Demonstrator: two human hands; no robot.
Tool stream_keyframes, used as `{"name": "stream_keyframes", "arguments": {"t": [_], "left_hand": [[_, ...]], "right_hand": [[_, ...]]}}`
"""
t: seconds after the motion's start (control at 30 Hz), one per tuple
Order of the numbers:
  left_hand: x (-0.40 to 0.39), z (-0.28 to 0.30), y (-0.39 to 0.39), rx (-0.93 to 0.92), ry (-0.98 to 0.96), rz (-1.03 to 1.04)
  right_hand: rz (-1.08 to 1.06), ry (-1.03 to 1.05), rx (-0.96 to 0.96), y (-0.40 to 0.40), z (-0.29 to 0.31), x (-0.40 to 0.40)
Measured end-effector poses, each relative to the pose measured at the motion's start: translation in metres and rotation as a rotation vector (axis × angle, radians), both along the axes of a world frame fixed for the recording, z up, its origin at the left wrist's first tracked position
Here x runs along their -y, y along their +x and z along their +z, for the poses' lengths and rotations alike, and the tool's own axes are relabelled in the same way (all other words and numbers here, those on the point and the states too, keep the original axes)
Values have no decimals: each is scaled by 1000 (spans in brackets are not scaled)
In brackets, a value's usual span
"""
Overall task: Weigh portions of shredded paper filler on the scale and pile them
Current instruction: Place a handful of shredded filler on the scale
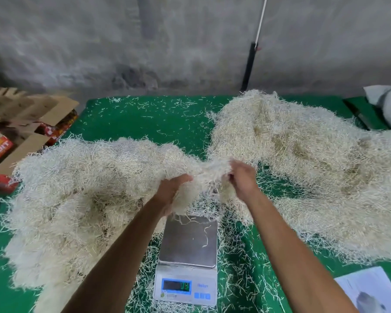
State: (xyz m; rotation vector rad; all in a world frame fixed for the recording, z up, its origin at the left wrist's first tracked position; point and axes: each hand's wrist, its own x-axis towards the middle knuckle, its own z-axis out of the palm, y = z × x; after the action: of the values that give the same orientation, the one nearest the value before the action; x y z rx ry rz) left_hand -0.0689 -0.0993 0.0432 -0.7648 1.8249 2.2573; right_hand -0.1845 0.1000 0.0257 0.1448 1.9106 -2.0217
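Head view: filler piles (81, 199) flank scale (187, 242); cardboard boxes (20, 123) left.

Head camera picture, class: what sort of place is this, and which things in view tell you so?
Probably a small packing workshop. A scale sits on a green table between big piles of shredded paper, and opened cardboard boxes stand at the left against a bare concrete wall.

Grey concrete wall (190, 41) behind green-covered table (158, 123); cardboard boxes (32, 118) at left.
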Motion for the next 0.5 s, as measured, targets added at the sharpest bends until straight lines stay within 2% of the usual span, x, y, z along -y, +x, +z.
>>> {"name": "stream_keyframes", "arguments": {"t": [0.07, 0.17, 0.23, 0.3, 0.33, 0.4, 0.5], "left_hand": [[6, -2, 8, -17, 63, -36], [2, 1, 8, -100, 107, -71], [-10, 4, 4, -108, 145, -111], [-22, 6, -1, -62, 131, -113], [-24, 5, -2, -44, 104, -85], [-22, 4, -3, -19, 43, -25], [-3, 0, 6, -5, -83, 59]], "right_hand": [[-103, -36, 29, -16, 6, -16], [-98, -57, -29, -10, 12, -13], [63, -27, -77, 8, 13, -1], [274, 88, -134, 23, 7, 10], [307, 124, -155, 27, 4, 13], [201, 103, -121, 22, 6, 11], [-118, -131, 17, -6, 15, -11]]}}
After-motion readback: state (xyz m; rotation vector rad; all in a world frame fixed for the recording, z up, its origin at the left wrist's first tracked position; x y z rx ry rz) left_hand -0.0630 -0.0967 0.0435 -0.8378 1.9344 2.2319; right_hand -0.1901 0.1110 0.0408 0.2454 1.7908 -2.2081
